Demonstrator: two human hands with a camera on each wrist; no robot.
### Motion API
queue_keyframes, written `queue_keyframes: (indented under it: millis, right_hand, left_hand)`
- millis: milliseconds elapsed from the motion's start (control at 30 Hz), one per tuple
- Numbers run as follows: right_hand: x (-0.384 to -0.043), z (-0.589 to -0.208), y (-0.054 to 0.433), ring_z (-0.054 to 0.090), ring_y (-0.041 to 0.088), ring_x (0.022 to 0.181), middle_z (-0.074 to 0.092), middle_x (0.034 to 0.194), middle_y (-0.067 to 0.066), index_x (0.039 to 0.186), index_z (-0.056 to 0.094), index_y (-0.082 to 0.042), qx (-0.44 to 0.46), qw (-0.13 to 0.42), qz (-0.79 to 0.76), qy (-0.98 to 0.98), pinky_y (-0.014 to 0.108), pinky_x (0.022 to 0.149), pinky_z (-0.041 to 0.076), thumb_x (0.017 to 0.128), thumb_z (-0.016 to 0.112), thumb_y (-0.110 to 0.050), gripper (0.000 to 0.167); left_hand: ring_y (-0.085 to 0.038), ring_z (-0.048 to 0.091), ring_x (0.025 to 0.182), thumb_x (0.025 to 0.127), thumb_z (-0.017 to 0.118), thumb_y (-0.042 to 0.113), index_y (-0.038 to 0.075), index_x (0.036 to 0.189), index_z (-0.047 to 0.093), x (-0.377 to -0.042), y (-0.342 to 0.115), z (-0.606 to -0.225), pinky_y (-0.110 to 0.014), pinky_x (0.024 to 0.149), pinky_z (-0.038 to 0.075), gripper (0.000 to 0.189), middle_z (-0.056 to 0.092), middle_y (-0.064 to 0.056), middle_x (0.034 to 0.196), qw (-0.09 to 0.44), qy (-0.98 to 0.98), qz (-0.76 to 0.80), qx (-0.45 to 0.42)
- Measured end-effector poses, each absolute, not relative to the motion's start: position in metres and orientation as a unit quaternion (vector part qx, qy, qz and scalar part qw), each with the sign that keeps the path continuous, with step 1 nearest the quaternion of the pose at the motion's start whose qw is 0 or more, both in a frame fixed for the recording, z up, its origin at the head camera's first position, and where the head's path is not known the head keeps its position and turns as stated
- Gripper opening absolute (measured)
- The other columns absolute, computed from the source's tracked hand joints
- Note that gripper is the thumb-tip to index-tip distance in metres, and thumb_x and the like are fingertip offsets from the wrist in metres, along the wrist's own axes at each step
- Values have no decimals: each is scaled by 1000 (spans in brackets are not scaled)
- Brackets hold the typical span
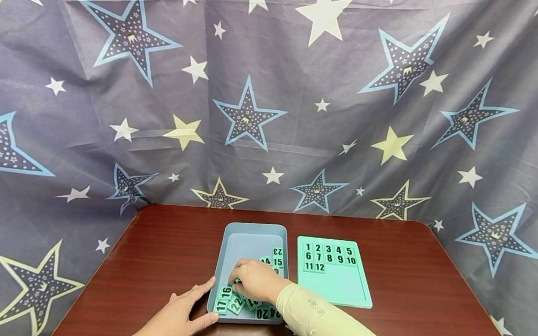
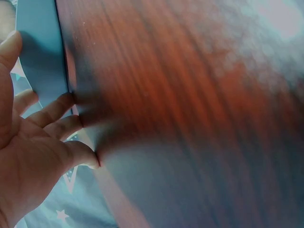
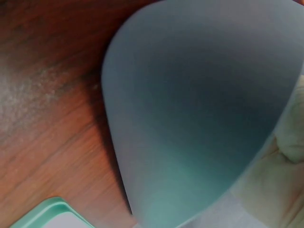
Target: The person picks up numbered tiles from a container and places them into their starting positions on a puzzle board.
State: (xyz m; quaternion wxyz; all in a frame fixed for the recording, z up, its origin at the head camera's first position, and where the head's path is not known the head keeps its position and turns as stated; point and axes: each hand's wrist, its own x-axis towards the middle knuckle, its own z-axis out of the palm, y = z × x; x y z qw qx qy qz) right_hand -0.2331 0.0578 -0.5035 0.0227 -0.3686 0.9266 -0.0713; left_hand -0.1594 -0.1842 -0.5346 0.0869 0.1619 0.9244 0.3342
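A blue-grey tray [image 1: 254,229] holds several green number tiles, among them 16 [image 1: 225,292], 17 [image 1: 220,306] and 22 [image 1: 235,304]. My right hand [image 1: 259,281] reaches down into it, fingers bent among the tiles. A bit of green tile [image 1: 237,281] shows between finger and thumb; I cannot tell whether they pinch it. At the tray's left side is my left hand [image 1: 179,312], fingers extended and fingertips right at the wall. The left wrist view shows that hand [image 2: 38,147] spread beside the tray wall [image 2: 42,52]. From the right wrist, the tray's outer wall [image 3: 190,95] hides the right fingers.
Right of the tray lies a mint-green board [image 1: 335,288] with tiles 1 to 12 in order in its upper rows. Both stand on a dark red wooden table [image 1: 171,239]. Behind it hangs a grey curtain [image 1: 268,173] with stars. The right forearm's pale sleeve [image 1: 332,320] crosses the tray's front right corner.
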Motion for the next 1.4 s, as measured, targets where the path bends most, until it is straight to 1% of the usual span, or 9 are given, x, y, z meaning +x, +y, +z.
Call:
queue_keyframes:
  millis: [133, 267, 533, 667, 800, 1000, 1167, 1400]
  right_hand:
    - [-235, -507, 59, 70, 7, 121, 74, 128, -9, 124, 82, -26, -371, 25, -72, 926, 26, 102, 58, 102, 75, -27, 22]
    - [-238, -510, 62, 71, 7, 121, 75, 127, -9, 124, 82, -25, -364, 20, -73, 928, 28, 101, 59, 102, 75, -25, 23]
    - [-242, -510, 71, 72, 12, 122, 76, 127, -5, 122, 83, -23, -342, 17, -90, 935, 31, 100, 60, 101, 71, -14, 26]
    - [-245, -510, 75, 72, 14, 122, 77, 127, -3, 123, 82, -22, -335, 16, -93, 937, 32, 101, 61, 101, 72, -16, 25]
    - [-248, -511, 77, 72, 15, 123, 77, 127, -3, 124, 82, -23, -329, 16, -90, 940, 33, 100, 61, 99, 75, -18, 26]
    - [-250, -513, 79, 71, 14, 123, 79, 125, -6, 122, 83, -26, -332, 1, -81, 940, 31, 100, 61, 97, 80, -19, 26]
    - [-252, -518, 81, 71, 14, 125, 79, 125, -10, 121, 83, -28, -329, -10, -81, 941, 32, 101, 61, 96, 81, -20, 26]
    - [-253, -521, 80, 72, 13, 122, 78, 124, -8, 119, 82, -26, -316, -19, -82, 945, 33, 99, 61, 95, 83, -21, 25]
  left_hand:
    - [-53, 44, 152, 96, 74, 60, 23, 166, 43, -160, -184, -536, -92, 110, 18, 85, 49, -10, 167, 93, 923, 340, 156]
    - [-54, 44, 152, 96, 73, 59, 22, 166, 44, -159, -184, -537, -92, 110, 18, 84, 48, -9, 168, 93, 923, 341, 154]
    - [-51, 45, 152, 96, 73, 61, 22, 165, 44, -160, -183, -537, -91, 111, 20, 85, 48, -6, 168, 88, 925, 337, 154]
    - [-51, 46, 152, 96, 73, 61, 22, 166, 44, -160, -183, -537, -91, 111, 20, 85, 48, -6, 168, 90, 925, 336, 152]
    - [-51, 45, 152, 96, 73, 62, 23, 166, 43, -160, -183, -536, -91, 111, 20, 85, 48, -6, 168, 94, 926, 335, 149]
    - [-50, 43, 153, 96, 72, 63, 24, 166, 42, -159, -182, -535, -90, 112, 20, 86, 47, -5, 169, 99, 925, 337, 148]
    - [-50, 43, 154, 96, 72, 63, 24, 166, 42, -159, -182, -534, -90, 112, 19, 86, 46, -5, 169, 102, 924, 339, 147]
    - [-50, 44, 153, 96, 72, 61, 22, 166, 43, -160, -182, -536, -91, 111, 20, 85, 47, -5, 168, 95, 925, 337, 150]
